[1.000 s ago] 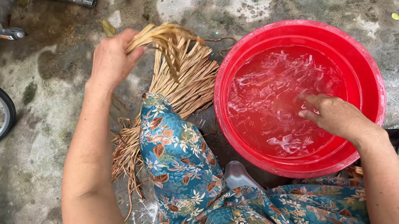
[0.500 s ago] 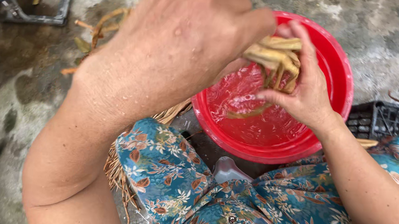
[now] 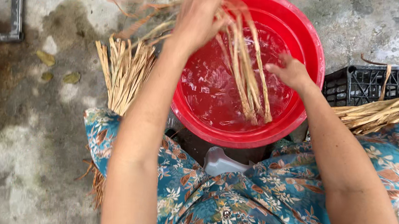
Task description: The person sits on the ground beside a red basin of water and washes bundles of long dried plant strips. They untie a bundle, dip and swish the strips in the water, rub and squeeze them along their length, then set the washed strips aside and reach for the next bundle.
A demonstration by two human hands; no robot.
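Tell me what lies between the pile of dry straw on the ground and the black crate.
In the head view, the red basin of water sits between the straw pile and the black crate; the left hand holds wet strands over it.

There is one view only, taken from a camera on the person's head. It looks almost straight down over the person's own lap, so the flowered clothing [image 3: 249, 202] fills the bottom edge and both forearms run up into the picture from below. The view is close: the red basin [image 3: 300, 53] sits just ahead of the knees and takes up much of the upper middle, with its far rim cut off by the top edge. The left hand [image 3: 198, 19] reaches the top border and is partly cropped and blurred. The wet concrete floor [image 3: 32, 129] fills the left side, and a black crate [image 3: 372, 83] shows at the right edge. No second view shares the scene.
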